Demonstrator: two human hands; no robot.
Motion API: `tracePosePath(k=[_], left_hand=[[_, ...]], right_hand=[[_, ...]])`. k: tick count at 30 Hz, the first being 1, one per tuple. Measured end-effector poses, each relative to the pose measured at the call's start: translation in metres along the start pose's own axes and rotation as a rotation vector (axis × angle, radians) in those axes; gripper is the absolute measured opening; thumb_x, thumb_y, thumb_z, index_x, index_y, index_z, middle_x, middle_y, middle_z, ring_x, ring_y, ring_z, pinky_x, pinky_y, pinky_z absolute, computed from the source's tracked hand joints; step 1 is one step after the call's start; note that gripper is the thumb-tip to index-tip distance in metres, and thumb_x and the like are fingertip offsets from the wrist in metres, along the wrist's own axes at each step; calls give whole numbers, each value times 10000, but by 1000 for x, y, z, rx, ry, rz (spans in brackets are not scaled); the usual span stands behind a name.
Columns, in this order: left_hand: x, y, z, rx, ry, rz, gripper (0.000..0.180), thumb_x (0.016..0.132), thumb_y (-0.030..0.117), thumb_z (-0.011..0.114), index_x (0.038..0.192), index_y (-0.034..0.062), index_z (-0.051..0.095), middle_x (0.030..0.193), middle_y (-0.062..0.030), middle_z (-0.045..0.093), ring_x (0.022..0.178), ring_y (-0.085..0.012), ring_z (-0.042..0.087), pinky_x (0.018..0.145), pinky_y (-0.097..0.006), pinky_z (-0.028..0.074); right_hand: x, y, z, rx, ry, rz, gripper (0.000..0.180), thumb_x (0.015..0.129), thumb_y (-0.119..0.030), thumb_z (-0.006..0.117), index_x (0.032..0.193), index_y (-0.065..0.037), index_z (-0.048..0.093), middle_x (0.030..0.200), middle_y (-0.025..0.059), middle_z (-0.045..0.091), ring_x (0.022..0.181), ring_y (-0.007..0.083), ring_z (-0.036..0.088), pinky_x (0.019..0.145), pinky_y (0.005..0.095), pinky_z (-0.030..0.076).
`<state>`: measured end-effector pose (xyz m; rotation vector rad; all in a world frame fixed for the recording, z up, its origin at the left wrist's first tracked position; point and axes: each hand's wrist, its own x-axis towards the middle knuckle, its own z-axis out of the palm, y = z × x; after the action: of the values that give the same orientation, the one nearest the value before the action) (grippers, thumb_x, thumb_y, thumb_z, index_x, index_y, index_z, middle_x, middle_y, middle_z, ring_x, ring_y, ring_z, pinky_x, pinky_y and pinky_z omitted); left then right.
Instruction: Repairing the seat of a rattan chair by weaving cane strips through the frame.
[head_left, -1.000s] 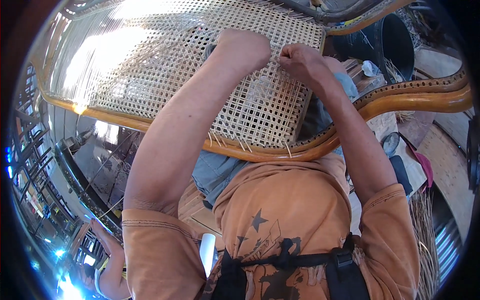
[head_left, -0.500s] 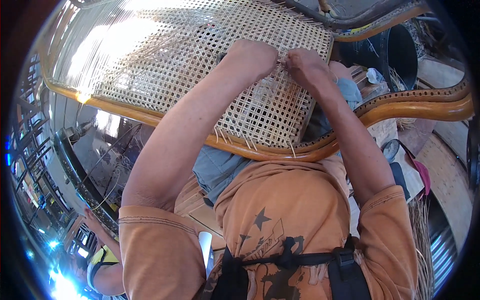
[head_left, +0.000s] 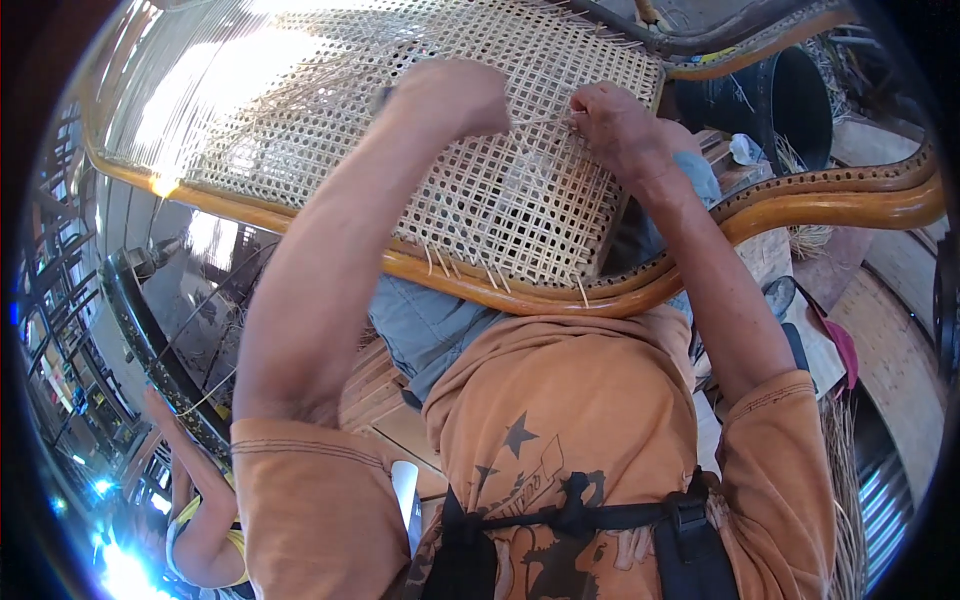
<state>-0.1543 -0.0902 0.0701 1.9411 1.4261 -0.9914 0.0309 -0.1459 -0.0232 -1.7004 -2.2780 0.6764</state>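
Note:
A woven cane panel point(head_left: 520, 190) in open mesh fills a curved, varnished wooden frame point(head_left: 450, 280) across my lap. Over the mesh, my left hand point(head_left: 455, 95) is curled closed and somewhat blurred, its fingertips hidden. A small dark piece shows at that hand's outer side; I cannot tell what it is. My right hand point(head_left: 622, 130) is near the panel's right edge, thumb and fingers pinched together over the weave. Whatever lies in that pinch is too small to make out. Several loose strand ends point(head_left: 465, 272) stick out along the near edge.
A black bucket point(head_left: 800, 105) stands beyond the frame on the right, near cane scraps. A bundle of long strands point(head_left: 840, 480) is at lower right. A black curved tube or wheel rim point(head_left: 160, 340) stands left. Another person's arm point(head_left: 190, 450) shows at lower left.
My left hand has moved left and slightly away from me, widening the gap to my right hand. The right hand has turned slightly, staying near the same spot. The panel has shifted slightly.

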Motion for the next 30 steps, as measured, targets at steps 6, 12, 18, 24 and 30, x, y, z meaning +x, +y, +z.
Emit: tracePosePath(k=[6, 12, 18, 24, 30], left_hand=[[-9, -32, 18, -343, 326, -37, 399, 818, 450, 563, 887, 75, 680, 898, -119, 668, 848, -220, 649, 798, -402, 481], [2, 3, 37, -254, 336, 127, 340, 804, 364, 626, 930, 52, 678, 865, -130, 670, 850, -269, 650, 762, -380, 491], [17, -4, 54, -381, 337, 136, 385, 814, 437, 581, 884, 70, 674, 696, -109, 645, 726, -260, 644, 710, -422, 471], [19, -5, 52, -421, 231, 94, 416, 819, 461, 544, 776, 61, 648, 620, -97, 604, 644, -227, 627, 648, -409, 480], [23, -10, 47, -430, 110, 113, 356, 814, 383, 536, 829, 57, 679, 716, -109, 652, 697, -253, 649, 693, -422, 507]], right_hand=[[-7, -18, -43, -66, -169, 252, 197, 834, -268, 557, 867, -85, 619, 828, 129, 623, 837, 319, 603, 731, 420, 459], [-14, 3, -35, -269, -241, 211, 246, 850, -327, 550, 876, -91, 616, 824, 150, 636, 811, 323, 615, 692, 434, 465], [-7, 4, -47, -278, -336, 330, 235, 813, -288, 542, 865, -96, 666, 866, 148, 652, 851, 343, 624, 746, 467, 480], [10, 24, -51, -284, -361, 341, 242, 803, -313, 541, 809, -121, 688, 837, 132, 659, 808, 336, 632, 729, 455, 493], [16, 23, -53, -144, -420, 497, 246, 779, -343, 572, 799, -130, 693, 801, 108, 665, 778, 287, 648, 691, 422, 510]])
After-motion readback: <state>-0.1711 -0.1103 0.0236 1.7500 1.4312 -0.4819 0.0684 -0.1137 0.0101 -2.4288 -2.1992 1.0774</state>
